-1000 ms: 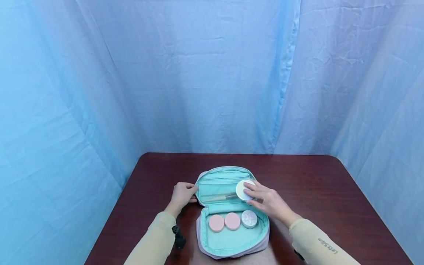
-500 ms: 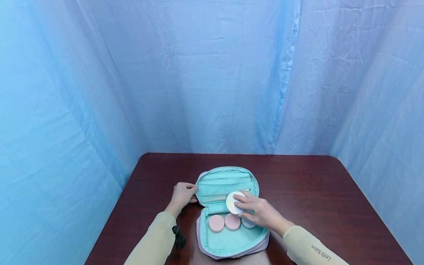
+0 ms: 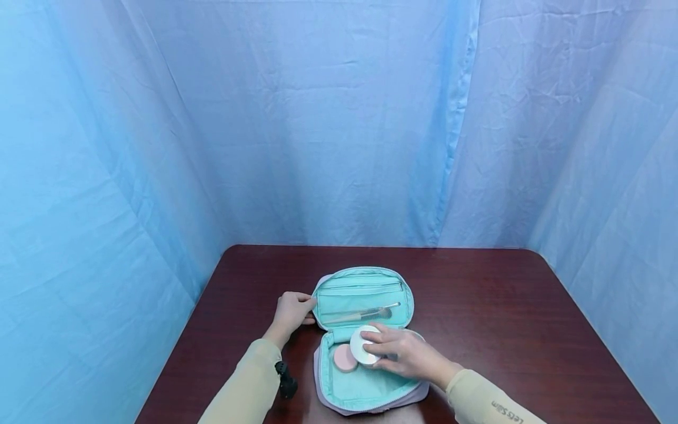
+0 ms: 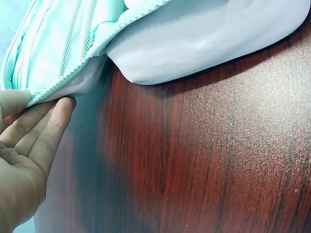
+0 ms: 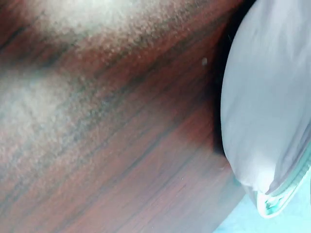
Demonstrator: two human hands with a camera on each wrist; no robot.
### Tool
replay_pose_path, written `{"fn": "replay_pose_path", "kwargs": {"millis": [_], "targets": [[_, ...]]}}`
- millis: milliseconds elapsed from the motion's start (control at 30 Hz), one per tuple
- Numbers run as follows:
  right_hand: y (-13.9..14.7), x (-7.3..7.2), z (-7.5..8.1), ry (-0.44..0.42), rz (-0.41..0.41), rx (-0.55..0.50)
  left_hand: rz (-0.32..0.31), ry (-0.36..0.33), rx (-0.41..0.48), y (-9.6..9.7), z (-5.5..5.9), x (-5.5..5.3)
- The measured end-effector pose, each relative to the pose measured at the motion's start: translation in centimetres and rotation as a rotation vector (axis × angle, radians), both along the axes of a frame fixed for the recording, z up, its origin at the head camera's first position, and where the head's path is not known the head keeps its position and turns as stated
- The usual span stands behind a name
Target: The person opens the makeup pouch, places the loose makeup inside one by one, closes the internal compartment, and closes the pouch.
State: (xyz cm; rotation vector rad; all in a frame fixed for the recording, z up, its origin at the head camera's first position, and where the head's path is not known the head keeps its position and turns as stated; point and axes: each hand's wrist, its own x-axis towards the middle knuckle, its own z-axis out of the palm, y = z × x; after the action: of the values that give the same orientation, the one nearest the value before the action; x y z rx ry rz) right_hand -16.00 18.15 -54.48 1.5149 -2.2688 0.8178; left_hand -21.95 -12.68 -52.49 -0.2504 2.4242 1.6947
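Observation:
An open cosmetic bag (image 3: 365, 396), lavender outside and mint inside, lies on the table. My left hand (image 3: 288, 311) pinches the left edge of its raised lid (image 3: 360, 290), thumb inside and fingers behind, as the left wrist view also shows. My right hand (image 3: 405, 351) holds a white round flat container (image 3: 361, 346) by its right side, over the lower compartment. One pink round container (image 3: 345, 358) shows beside it; the other pink one and the silver one are hidden beneath the right hand. Makeup brushes (image 3: 373, 314) sit in the lid's clear pocket.
The dark wooden table (image 3: 503, 306) extends around the bag, with blue curtains (image 3: 339, 129) behind and at both sides. In the right wrist view only the bag's lavender outer wall (image 5: 262, 97) and the tabletop show.
My right hand has carried the white container from the lid's right side down and left over the lower compartment, covering two containers there. The left hand stays on the lid.

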Motion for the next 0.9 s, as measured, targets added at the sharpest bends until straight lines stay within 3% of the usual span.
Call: {"fn": "replay_pose_path", "kwargs": {"millis": [233, 433, 900], "targets": [[-0.4, 0.6, -0.5, -0.044, 0.055, 0.019, -0.006, 0.008, 0.002, -0.1, 0.0, 0.1], [-0.6, 1.0, -0.8, -0.018, 0.089, 0.047, -0.009, 0.009, 0.004, -0.1, 0.0, 0.0], [-0.9, 1.7, -0.8, -0.044, 0.179, 0.085, -0.025, 0.015, 0.012, -0.2, 0.0, -0.1]]}}
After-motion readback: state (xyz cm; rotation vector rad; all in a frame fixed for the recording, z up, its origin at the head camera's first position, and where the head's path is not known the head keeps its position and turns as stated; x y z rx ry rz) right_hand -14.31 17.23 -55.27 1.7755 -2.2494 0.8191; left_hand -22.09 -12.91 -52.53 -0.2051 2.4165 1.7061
